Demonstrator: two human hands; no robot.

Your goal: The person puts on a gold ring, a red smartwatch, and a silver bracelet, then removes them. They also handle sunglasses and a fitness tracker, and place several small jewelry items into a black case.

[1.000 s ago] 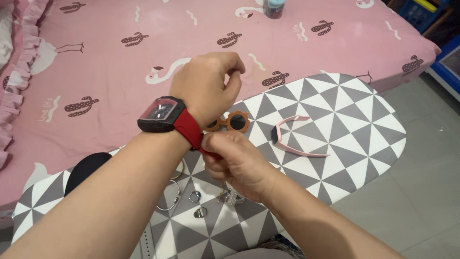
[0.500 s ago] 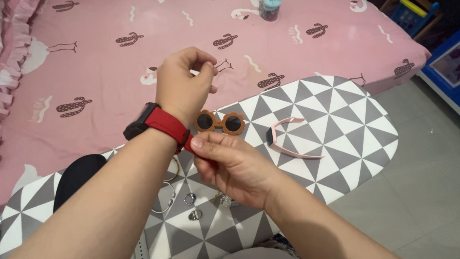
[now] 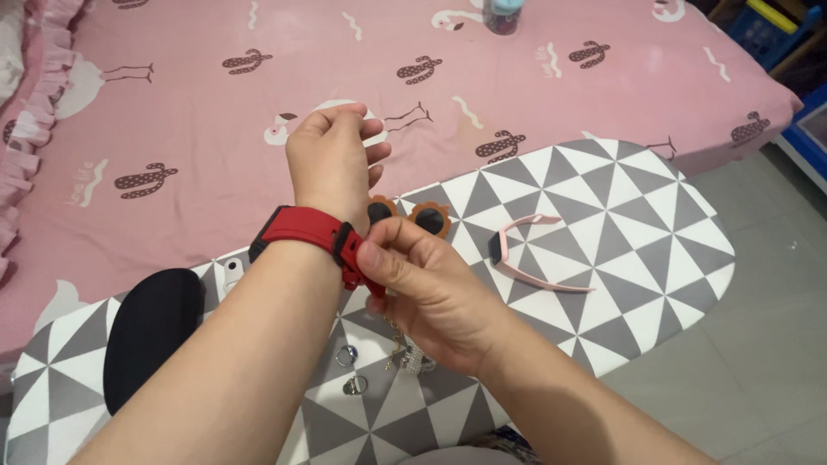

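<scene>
While the right hand (image 3: pixel 426 288) pinches the red strap (image 3: pixel 332 237), the loosely curled left hand (image 3: pixel 332 159) half-hides flower sunglasses (image 3: pixel 422 217) beside a pink band (image 3: pixel 530 254).

One head-worn camera, looking steeply down over the person's own forearms.

The view faces forward and down from close above, so both arms enter from the bottom edge and meet near the middle of the frame, where the right hand (image 3: pixel 422 288) pinches the red watch strap (image 3: pixel 314 231) on the left wrist, the left hand (image 3: pixel 332 159) raised just beyond that pinch. Beneath and to the right of the pinch spreads the triangle-patterned board (image 3: pixel 620 215); beyond it, filling the upper frame, lies the pink bedsheet (image 3: pixel 215 112). Grey floor tiles (image 3: pixel 767 344) show far right of the pinch. There is only this one view, so nothing overlaps.
</scene>
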